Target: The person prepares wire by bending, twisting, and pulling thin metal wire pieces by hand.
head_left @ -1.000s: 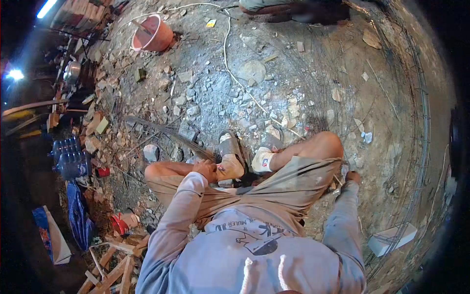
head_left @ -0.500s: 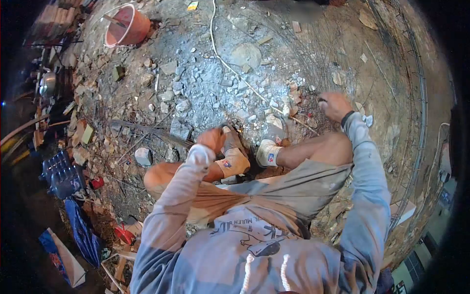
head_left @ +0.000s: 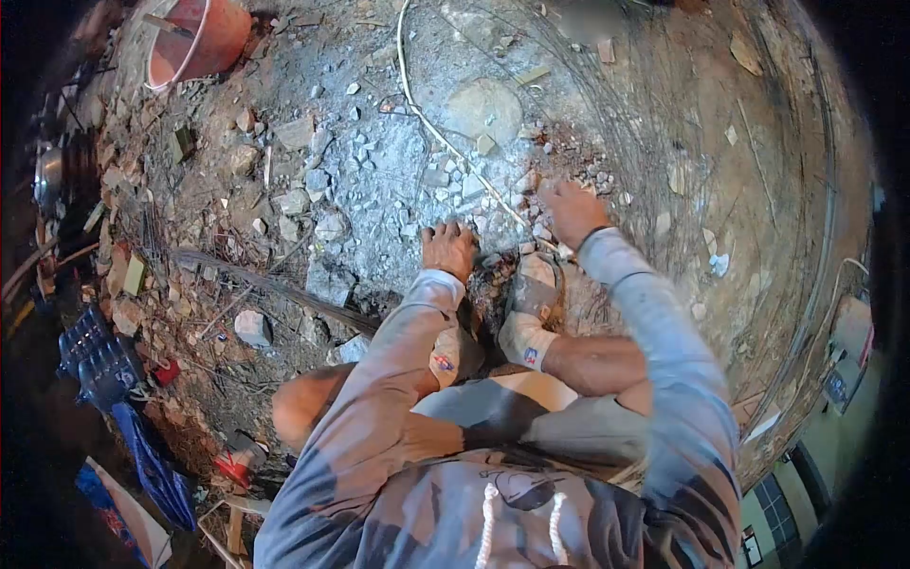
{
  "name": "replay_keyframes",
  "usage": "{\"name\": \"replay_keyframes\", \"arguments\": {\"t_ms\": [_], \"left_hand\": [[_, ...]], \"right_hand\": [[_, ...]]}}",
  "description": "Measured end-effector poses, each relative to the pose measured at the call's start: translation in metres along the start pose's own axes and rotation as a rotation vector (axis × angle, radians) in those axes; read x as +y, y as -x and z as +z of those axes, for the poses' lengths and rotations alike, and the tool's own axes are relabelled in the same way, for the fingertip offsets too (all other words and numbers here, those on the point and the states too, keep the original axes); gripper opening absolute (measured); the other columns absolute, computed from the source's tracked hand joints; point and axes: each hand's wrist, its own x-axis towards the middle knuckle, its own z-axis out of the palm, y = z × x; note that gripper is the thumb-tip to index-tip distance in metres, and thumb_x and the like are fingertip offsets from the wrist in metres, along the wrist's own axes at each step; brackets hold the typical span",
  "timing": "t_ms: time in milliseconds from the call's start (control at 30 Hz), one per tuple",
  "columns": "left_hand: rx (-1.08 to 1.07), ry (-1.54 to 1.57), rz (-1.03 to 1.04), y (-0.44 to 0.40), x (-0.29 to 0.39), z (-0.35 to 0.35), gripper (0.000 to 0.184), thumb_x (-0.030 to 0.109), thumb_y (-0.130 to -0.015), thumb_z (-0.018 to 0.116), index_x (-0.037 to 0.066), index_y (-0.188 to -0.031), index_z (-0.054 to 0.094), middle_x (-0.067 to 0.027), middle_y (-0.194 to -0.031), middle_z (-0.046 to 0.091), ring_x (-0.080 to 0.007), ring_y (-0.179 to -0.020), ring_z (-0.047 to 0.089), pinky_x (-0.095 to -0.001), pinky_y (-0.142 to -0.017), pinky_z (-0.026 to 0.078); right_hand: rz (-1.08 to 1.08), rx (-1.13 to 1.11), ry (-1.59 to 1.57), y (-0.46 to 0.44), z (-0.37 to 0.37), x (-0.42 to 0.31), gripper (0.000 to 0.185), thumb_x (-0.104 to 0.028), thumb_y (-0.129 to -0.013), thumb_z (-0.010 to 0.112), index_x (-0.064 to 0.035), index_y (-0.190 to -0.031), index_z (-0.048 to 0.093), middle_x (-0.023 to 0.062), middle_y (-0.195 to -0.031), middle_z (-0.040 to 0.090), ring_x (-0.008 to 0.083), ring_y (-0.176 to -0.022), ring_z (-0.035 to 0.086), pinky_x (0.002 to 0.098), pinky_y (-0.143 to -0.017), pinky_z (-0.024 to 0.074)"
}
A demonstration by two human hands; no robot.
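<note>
My left hand (head_left: 448, 250) reaches down to the rubble just beyond my feet, back of the hand up and fingers apart. Small grey stones (head_left: 468, 184) lie in front of it. To the right, my right hand (head_left: 574, 214) is low over reddish-brown rubble (head_left: 528, 180), its fingers loosely bent and pointing left. I see nothing held in it, though its palm side is hidden. A pale cable (head_left: 457, 150) runs across the ground and ends near this hand. My shoe (head_left: 536, 284) is just below the right hand.
A red bucket (head_left: 213, 43) with a stick in it stands at the upper left. A round flat slab (head_left: 483, 109) lies ahead. Thin rods (head_left: 284, 284) stretch along the left, near a grey block (head_left: 252, 327). Long wires (head_left: 823, 237) run down the right side.
My right hand has moved left and inward to the rubble. My left hand has reached forward and right, its fingers now spread. The view has shifted, and the bucket sits farther left.
</note>
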Motion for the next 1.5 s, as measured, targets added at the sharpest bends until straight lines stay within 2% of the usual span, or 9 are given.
{"name": "replay_keyframes", "arguments": {"t_ms": [300, 433, 633, 900, 1033, 1100, 1200, 1300, 1500], "left_hand": [[-0.08, 0.123, 0.089, 0.013, -0.016, 0.006, 0.023, 0.021, -0.077, 0.053, 0.012, -0.097, 0.06, -0.0076, -0.095, 0.06, -0.0256, -0.094, 0.055, -0.043, -0.088, 0.035], [-0.084, 0.409, -0.035, 0.025, 0.004, -0.018, 0.02, 0.028, -0.083, 0.051, 0.014, -0.096, 0.059, -0.0119, -0.088, 0.063, -0.033, -0.081, 0.06, -0.0454, -0.073, 0.045], [0.29, 0.681, 0.084, 0.054, 0.029, -0.076, 0.016, 0.024, -0.083, 0.054, 0.011, -0.09, 0.059, -0.0129, -0.083, 0.061, -0.0358, -0.072, 0.059, -0.0436, -0.063, 0.047], [0.852, 0.371, 0.259, 0.117, 0.064, -0.193, 0.015, 0.015, -0.08, 0.055, 0.008, -0.093, 0.058, -0.0092, -0.101, 0.058, -0.0295, -0.098, 0.053, -0.0432, -0.092, 0.033], [0.752, 0.624, 0.343, 0.143, 0.073, -0.216, 0.016, 0.015, -0.084, 0.052, 0.006, -0.098, 0.055, -0.009, -0.088, 0.061, -0.0276, -0.085, 0.058, -0.0458, -0.094, 0.031], [0.868, 0.57, 0.414, 0.157, 0.082, -0.23, 0.017, 0.015, -0.085, 0.05, 0.004, -0.097, 0.053, -0.0119, -0.078, 0.061, -0.0304, -0.074, 0.059, -0.0435, -0.086, 0.039], [0.59, 0.539, 0.27, 0.176, 0.087, -0.245, 0.017, 0.017, -0.085, 0.05, 0.004, -0.096, 0.054, -0.0181, -0.071, 0.059, -0.0371, -0.068, 0.058, -0.0424, -0.062, 0.045], [0.659, 0.524, 0.294, 0.192, 0.09, -0.258, 0.011, 0.018, -0.085, 0.051, 0.008, -0.09, 0.053, -0.0167, -0.068, 0.059, -0.0377, -0.066, 0.058, -0.0444, -0.059, 0.044], [0.854, 0.772, 0.275, 0.216, 0.052, -0.287, 0.011, 0.016, -0.086, 0.053, 0.006, -0.087, 0.054, -0.0089, -0.061, 0.058, -0.0222, -0.056, 0.059, -0.0329, -0.053, 0.045]], "right_hand": [[-0.201, 0.355, 0.193, -0.058, 0.07, -0.064, 0.018, -0.02, -0.078, 0.049, -0.0119, -0.084, 0.064, 0.0079, -0.096, 0.055, 0.0263, -0.104, 0.044, 0.0401, -0.083, 0.0348], [-0.294, 0.312, 0.123, -0.052, 0.057, -0.062, 0.018, -0.019, -0.078, 0.048, -0.0113, -0.078, 0.064, 0.0095, -0.088, 0.058, 0.0256, -0.096, 0.049, 0.0397, -0.083, 0.0354], [-0.37, 0.275, 0.031, -0.044, 0.032, -0.063, 0.016, -0.016, -0.076, 0.051, -0.0099, -0.085, 0.061, 0.0104, -0.089, 0.058, 0.0263, -0.089, 0.055, 0.0408, -0.083, 0.0369], [-0.457, 0.48, -0.472, 0.05, -0.075, -0.113, 0.019, -0.018, -0.066, 0.061, -0.0088, -0.082, 0.059, 0.0164, -0.086, 0.057, 0.0337, -0.08, 0.058, 0.0454, -0.071, 0.0451], [-0.436, 0.447, -0.293, 0.119, -0.132, -0.121, 0.017, -0.015, -0.069, 0.056, -0.0063, -0.084, 0.059, 0.015, -0.077, 0.059, 0.0338, -0.073, 0.059, 0.0436, -0.063, 0.0479], [-0.474, 0.44, -0.227, 0.147, -0.145, -0.12, 0.016, -0.015, -0.071, 0.055, -0.0055, -0.084, 0.059, 0.0142, -0.078, 0.06, 0.0323, -0.073, 0.059, 0.0414, -0.063, 0.0483], [-0.528, 0.673, -0.225, 0.186, -0.183, -0.123, 0.014, -0.017, -0.077, 0.054, -0.006, -0.084, 0.058, 0.0132, -0.077, 0.06, 0.0305, -0.073, 0.059, 0.0403, -0.064, 0.0474], [-0.426, 0.545, -0.079, 0.21, -0.205, -0.121, 0.016, -0.019, -0.077, 0.055, -0.0076, -0.087, 0.059, 0.0126, -0.079, 0.06, 0.0304, -0.075, 0.059, 0.0401, -0.065, 0.0471], [-0.346, 0.641, -0.218, 0.284, -0.243, -0.086, 0.016, -0.018, -0.079, 0.057, -0.0028, -0.086, 0.057, 0.0161, -0.078, 0.059, 0.0319, -0.069, 0.058, 0.0385, -0.064, 0.046]]}}
